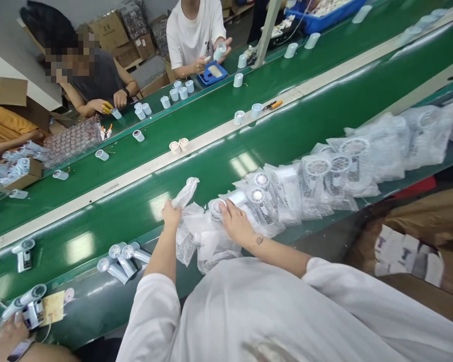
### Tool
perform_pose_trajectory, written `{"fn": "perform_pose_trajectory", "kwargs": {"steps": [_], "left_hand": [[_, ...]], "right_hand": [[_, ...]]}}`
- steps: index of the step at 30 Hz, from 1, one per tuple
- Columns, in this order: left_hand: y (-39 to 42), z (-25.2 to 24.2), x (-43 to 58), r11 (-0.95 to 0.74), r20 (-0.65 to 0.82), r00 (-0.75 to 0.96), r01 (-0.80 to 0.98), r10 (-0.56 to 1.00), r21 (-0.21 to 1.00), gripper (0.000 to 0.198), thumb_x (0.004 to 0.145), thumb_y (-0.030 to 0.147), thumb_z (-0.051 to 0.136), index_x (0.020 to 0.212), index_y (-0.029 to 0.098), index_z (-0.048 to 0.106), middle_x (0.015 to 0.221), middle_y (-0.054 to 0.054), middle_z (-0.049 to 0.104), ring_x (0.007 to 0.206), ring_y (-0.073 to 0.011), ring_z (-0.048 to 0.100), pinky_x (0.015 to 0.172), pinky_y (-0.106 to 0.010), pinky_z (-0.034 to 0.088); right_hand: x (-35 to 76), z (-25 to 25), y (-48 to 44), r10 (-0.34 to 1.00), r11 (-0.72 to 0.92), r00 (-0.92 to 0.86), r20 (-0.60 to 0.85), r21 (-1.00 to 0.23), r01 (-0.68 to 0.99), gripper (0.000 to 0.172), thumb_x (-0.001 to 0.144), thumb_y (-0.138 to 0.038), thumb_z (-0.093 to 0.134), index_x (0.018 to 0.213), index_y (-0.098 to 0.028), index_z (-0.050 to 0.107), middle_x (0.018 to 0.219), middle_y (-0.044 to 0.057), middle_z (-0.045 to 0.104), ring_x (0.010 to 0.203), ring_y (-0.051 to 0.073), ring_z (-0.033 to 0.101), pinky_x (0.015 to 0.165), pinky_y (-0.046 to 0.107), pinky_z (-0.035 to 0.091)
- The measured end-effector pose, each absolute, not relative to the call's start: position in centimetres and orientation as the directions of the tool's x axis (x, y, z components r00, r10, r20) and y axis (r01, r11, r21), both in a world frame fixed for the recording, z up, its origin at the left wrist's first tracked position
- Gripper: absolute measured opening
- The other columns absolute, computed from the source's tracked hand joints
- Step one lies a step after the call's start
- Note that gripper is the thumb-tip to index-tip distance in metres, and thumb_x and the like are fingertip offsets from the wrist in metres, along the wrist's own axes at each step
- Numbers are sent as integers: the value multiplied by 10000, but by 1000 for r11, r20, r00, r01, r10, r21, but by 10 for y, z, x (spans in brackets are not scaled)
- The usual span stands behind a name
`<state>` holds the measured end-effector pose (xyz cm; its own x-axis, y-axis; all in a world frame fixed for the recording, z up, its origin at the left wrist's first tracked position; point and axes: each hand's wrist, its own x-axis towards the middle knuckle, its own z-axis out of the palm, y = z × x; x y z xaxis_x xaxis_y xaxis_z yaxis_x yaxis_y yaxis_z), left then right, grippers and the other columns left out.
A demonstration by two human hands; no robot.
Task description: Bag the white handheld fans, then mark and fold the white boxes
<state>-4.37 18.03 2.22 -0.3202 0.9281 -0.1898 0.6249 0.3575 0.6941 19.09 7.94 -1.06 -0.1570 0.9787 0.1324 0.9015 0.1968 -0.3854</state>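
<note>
My left hand [171,213] is closed around a clear bubble-wrap bag [186,193], whose end sticks up past the fingers. My right hand [236,223] lies with fingers stretched out over a bagged hair dryer [216,208], touching its round head. More loose bubble wrap [211,236] lies between my hands and below them, against my shirt front. To the right of my right hand, a row of bagged hair dryers [319,171] leans along the near edge of the line. What lies under my right palm is hidden.
Unwrapped hair dryers [123,259] lie left of my left arm. A green conveyor belt [136,211] runs ahead, with a pale divider rail [136,176] beyond. A co-worker's hand [11,334] is at lower left; other people sit across. Cardboard boxes [419,266] stand at right.
</note>
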Motion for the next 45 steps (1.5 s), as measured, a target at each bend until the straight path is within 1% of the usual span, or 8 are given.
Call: {"fn": "perform_pose_trajectory", "kwargs": {"steps": [6, 12, 15, 21, 28, 33, 38, 45], "left_hand": [[188, 15, -42, 306, -118, -325, 623, 938, 720, 239, 773, 318, 628, 618, 209, 482, 995, -173, 617, 1190, -334, 459, 951, -455, 373], [137, 66, -53, 280, -83, -372, 514, 925, 811, 263, 824, 415, 547, 662, 208, 539, 706, -40, 597, 715, -187, 557, 667, -317, 432], [85, 82, -41, 306, -188, -304, 407, 934, 861, 424, 817, 539, 561, 575, 194, 509, 520, 24, 484, 528, -122, 460, 532, -255, 361], [19, 56, -68, 474, -432, -439, -14, 788, 880, 563, 820, 707, 452, 566, 205, 432, 467, 46, 399, 442, -101, 379, 471, -244, 318], [23, 7, -149, 656, -296, -884, 16, 362, 755, 332, 662, 297, 749, 765, 209, 446, 807, -65, 569, 994, -277, 568, 812, -369, 425], [-3, 24, -123, 501, -408, -763, -128, 501, 856, 238, 770, 436, 516, 731, 218, 426, 623, 11, 465, 612, -177, 539, 555, -301, 409], [-52, 87, -77, 203, -274, -464, -196, 842, 959, 409, 658, 582, 581, 798, 201, 529, 620, 6, 526, 525, -132, 477, 519, -270, 395], [-45, 102, -28, 195, -73, -288, 422, 955, 885, 223, 754, 390, 654, 862, 210, 581, 686, -5, 587, 601, -154, 504, 606, -280, 384]], "right_hand": [[209, 0, 65, 955, 257, -201, 217, -271, 928, 526, 873, -157, 508, 1385, -60, 437, 1450, 286, 389, 1249, 418, 449, 919, 576, 444], [182, 71, 77, 916, 332, -357, 184, -848, 414, 248, 933, -283, 488, 1153, -205, 574, 1054, 106, 637, 913, 190, 624, 769, 346, 553], [141, 89, 79, 866, 40, -497, -56, -983, 180, 560, 748, -428, 725, 1210, -208, 498, 1134, 101, 584, 885, 178, 607, 611, 269, 540], [103, 65, 75, 811, -387, -446, -379, -919, 77, 404, 720, -552, 665, 740, -208, 453, 636, -41, 497, 581, 116, 496, 547, 260, 446], [96, 71, 67, 910, -241, -281, -305, -940, 242, 420, 725, -549, 682, 703, -220, 420, 543, -79, 386, 494, 89, 356, 482, 239, 307], [84, 88, 69, 867, -254, -373, -330, -937, 240, 370, 775, -487, 636, 1016, -219, 556, 611, -70, 480, 456, 98, 454, 444, 246, 384], [78, 100, 76, 867, -308, -333, -370, -924, 226, 288, 747, -449, 662, 879, -203, 593, 619, -46, 517, 435, 96, 472, 416, 245, 408], [92, 120, 60, 621, -754, -587, -520, -602, -264, 423, 759, -619, 584, 891, -218, 561, 793, 28, 635, 742, 191, 593, 649, 322, 502]]}}
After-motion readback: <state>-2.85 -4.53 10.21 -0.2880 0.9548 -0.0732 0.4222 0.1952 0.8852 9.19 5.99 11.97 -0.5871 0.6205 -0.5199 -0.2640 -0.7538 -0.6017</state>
